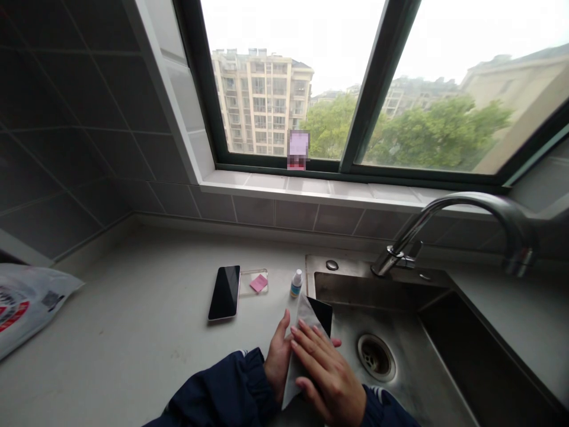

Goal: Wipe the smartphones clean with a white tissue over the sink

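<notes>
My left hand holds a dark, flat device like a phone from below, its thumb along the left side and a fingertip showing at the right edge. A white cloth covers most of the device, so only a black corner shows clearly. On top of the cloth lies my right hand, flat with fingers stretched out, pressing it against the device. Just beyond my hands stands a small white-capped bottle. Both hands are over the counter's edge by the sink.
Left of the bottle lie another black-screened phone, a clear phone case and a pink square on it. The steel sink and its tap are at right. A plastic bag sits at far left.
</notes>
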{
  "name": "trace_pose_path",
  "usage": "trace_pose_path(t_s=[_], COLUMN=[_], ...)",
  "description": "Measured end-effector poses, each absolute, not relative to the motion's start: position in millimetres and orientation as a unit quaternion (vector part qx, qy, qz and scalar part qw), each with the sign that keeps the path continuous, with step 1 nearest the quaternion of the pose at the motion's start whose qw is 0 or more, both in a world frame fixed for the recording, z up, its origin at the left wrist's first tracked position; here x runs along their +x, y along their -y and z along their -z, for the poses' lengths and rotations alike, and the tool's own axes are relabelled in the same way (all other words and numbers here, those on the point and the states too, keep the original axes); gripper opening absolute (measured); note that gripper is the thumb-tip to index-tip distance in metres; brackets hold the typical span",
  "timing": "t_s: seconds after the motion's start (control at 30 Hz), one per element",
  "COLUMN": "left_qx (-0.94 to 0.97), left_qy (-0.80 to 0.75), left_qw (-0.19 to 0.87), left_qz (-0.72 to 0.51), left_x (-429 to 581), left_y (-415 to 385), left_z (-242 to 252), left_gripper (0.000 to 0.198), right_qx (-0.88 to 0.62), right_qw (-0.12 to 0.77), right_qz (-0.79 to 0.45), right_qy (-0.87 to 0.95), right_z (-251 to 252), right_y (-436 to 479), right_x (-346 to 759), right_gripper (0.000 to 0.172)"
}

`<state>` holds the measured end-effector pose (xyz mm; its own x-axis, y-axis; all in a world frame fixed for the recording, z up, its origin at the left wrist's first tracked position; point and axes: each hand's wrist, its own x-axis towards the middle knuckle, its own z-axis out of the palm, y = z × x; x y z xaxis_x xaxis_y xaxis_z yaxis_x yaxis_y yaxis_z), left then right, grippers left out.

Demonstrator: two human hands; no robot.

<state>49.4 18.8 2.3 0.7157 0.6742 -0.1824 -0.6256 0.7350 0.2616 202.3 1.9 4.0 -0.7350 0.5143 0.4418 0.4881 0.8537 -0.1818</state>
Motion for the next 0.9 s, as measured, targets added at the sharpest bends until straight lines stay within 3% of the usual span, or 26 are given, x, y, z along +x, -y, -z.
trace_pose_path(t_s=[0.17, 0.43, 0.9], left_qx=[0.102, 0.097, 0.114], left_qy=[-0.106, -0.066, -0.084], left_qw=[0.916, 0.903, 0.886], left_qz=[-0.372, -0.413, -0.441], left_x=[52, 56, 61], left_y=[-22, -25, -22], left_z=[3, 6, 12], left_gripper=[0.085, 0.063, 0.063], right_qx=[-0.288, -0.316, -0.400], right_qw=[0.255, 0.248, 0.232], right_qz=[-0.029, -0.029, -0.009], right_qy=[0.922, 0.915, 0.887], right_z=[-2, -3, 4], right_y=[-6, -14, -18], right_x=[205, 210, 214], right_gripper=[0.050, 0.058, 0.067])
